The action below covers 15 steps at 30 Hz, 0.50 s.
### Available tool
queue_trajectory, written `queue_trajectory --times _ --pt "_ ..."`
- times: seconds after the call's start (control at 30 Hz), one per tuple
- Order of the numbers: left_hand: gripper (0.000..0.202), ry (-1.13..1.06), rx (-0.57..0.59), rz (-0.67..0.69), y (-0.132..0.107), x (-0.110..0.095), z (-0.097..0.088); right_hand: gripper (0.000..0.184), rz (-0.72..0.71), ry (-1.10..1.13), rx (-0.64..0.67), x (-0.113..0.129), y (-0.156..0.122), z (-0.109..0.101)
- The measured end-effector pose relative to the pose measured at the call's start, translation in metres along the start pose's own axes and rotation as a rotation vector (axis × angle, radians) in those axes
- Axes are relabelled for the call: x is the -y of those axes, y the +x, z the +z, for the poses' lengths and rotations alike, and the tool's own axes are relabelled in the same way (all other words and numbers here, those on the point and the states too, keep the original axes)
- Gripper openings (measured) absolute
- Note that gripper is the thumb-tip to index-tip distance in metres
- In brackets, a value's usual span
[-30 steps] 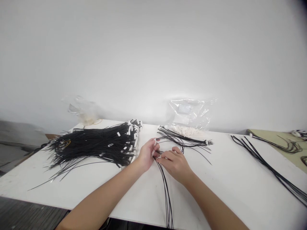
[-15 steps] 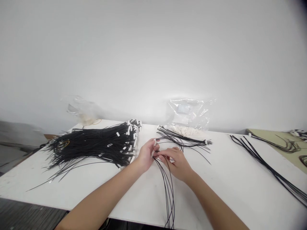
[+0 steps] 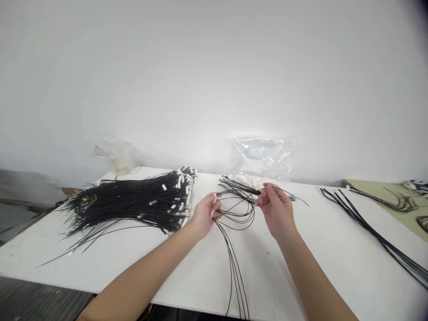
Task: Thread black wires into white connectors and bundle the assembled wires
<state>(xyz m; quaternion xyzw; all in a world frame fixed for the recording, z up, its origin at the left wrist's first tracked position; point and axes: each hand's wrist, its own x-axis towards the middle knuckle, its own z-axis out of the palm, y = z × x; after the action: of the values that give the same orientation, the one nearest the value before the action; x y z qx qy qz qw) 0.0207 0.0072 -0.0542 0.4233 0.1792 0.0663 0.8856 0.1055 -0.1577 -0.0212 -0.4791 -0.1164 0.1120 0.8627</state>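
My left hand [image 3: 203,215] is closed in a pinch on a small white connector [image 3: 215,197] with several thin black wires [image 3: 234,263] that trail toward me over the table's front edge. My right hand [image 3: 277,209] is closed, pinching the free ends of black wires [image 3: 249,191] that loop back to the left hand. Just behind both hands lies a small bundle of black wires [image 3: 234,183] on the white table [image 3: 317,249].
A large heap of black wires with white connectors [image 3: 133,200] lies left of my hands. A clear bag of white connectors [image 3: 264,165] stands behind. Another crumpled bag [image 3: 113,154] sits back left. More black wires [image 3: 368,227] lie at the right, beside a beige board [image 3: 384,196].
My right hand has let go near the left hand and moved up and right, pulling wire ends out into a loop. The left hand has stayed in place.
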Motion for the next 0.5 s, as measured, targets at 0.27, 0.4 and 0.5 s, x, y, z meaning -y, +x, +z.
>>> queue_trajectory --times 0.27,0.4,0.5 --pt "0.017 0.017 0.012 -0.008 -0.001 0.000 0.000 0.027 -0.102 0.186 -0.249 0.015 0.015 -0.019" --pt "0.017 0.013 0.009 0.000 -0.001 0.000 0.001 0.028 -0.132 0.176 -0.282 0.014 0.015 -0.018" --pt "0.017 0.000 0.006 0.025 0.000 0.001 0.001 0.028 -0.107 0.164 -0.261 0.014 0.015 -0.017"
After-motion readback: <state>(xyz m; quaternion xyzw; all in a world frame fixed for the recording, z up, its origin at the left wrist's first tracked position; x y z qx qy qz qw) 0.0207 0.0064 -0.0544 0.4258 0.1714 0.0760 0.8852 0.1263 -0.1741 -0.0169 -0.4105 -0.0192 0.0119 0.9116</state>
